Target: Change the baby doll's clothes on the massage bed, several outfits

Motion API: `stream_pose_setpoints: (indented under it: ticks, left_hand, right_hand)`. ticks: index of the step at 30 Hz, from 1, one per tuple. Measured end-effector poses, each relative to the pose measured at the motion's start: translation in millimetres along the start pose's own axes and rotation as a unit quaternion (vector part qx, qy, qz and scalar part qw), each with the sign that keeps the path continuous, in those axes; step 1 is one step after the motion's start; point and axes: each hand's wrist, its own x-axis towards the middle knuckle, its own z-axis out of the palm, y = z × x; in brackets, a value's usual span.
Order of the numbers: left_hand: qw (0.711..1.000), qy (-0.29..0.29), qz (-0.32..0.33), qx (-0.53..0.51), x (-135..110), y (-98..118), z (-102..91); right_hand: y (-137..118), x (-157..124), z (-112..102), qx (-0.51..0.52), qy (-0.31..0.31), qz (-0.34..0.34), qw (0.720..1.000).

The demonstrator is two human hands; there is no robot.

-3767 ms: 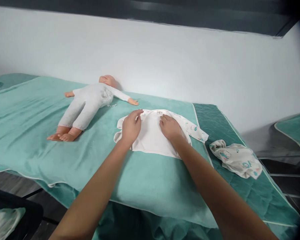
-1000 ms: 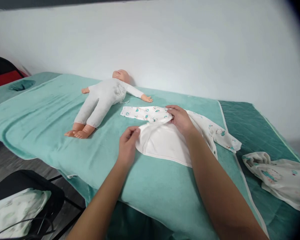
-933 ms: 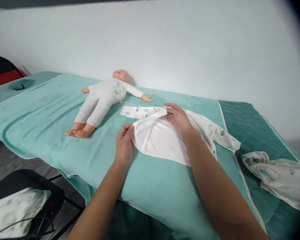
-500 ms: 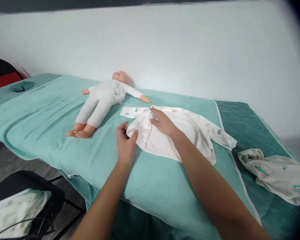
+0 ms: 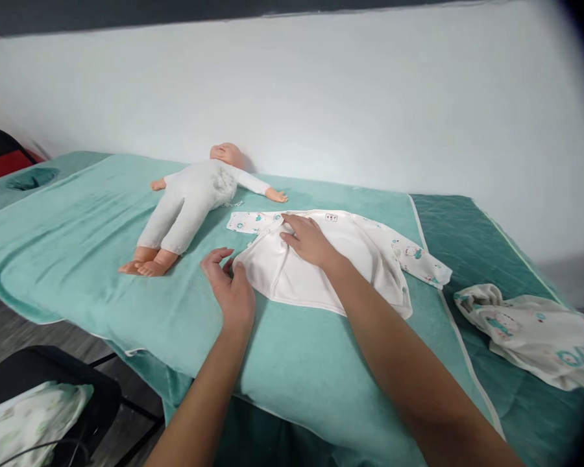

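A white baby shirt (image 5: 355,250) with small teal prints lies spread on a teal towel (image 5: 102,246) covering a padded table. My right hand (image 5: 309,239) rests flat on the shirt's left front panel, fingers stretched toward the collar. My left hand (image 5: 230,288) lies open on the towel at the shirt's lower left corner, its fingertips at the hem. A baby doll (image 5: 189,201) in a white suit lies on its back just left of the shirt, head toward the wall.
A second crumpled printed garment (image 5: 528,334) lies on the darker quilted cover (image 5: 467,227) at the right. A white wall runs behind the table. At the lower left a black chair (image 5: 39,376) holds another printed cloth (image 5: 24,421).
The left front panel of the shirt, lifted a second ago, now lies flat. My left hand has let go of the hem and opened. My right hand slid left across the shirt.
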Motion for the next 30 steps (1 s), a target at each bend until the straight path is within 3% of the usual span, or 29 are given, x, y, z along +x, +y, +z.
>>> stream_pose_setpoints:
  ticks: [2,5,9,11,15,19,23,25,30]
  left_hand:
    - [1.0,-0.014,0.025,0.01,-0.7,-0.6,1.9]
    - [0.992,-0.094,0.079,0.036,-2.5,1.1,4.3]
    - [0.952,-0.187,0.223,0.093,-5.9,3.0,5.1]
    - [0.937,-0.221,0.247,0.111,-7.4,1.8,5.2]
    - [0.934,-0.253,0.205,0.149,-7.2,-3.6,8.7]
    - [0.935,-0.257,0.169,0.179,-2.8,-6.5,15.6]
    - [0.925,-0.273,0.164,0.208,0.5,-4.8,18.9]
    - [0.927,-0.274,0.153,0.204,1.0,-3.6,18.5]
    - [0.943,-0.268,0.11,0.164,1.9,-2.0,16.0]
  right_hand:
    - [-3.7,-1.5,-0.8,-0.025,-0.024,0.006,0.999]
    - [-9.3,-3.3,-1.6,-0.045,-0.034,0.002,0.998]
    - [-18.4,-6.6,-9.3,-0.034,0.028,0.038,0.998]
    - [-20.9,-11.8,-20.6,-0.034,0.053,0.055,0.996]
    - [-5.1,-39.2,-61.5,-0.116,0.099,0.107,0.982]
    - [41.6,-85.5,-104.3,-0.19,0.159,0.246,0.937]
    - [81.0,-119.8,-118.5,-0.116,0.117,0.346,0.923]
    - [87.4,-124.5,-116.9,-0.082,0.131,0.336,0.929]
    - [83.7,-117.2,-114.8,-0.008,0.248,0.269,0.931]
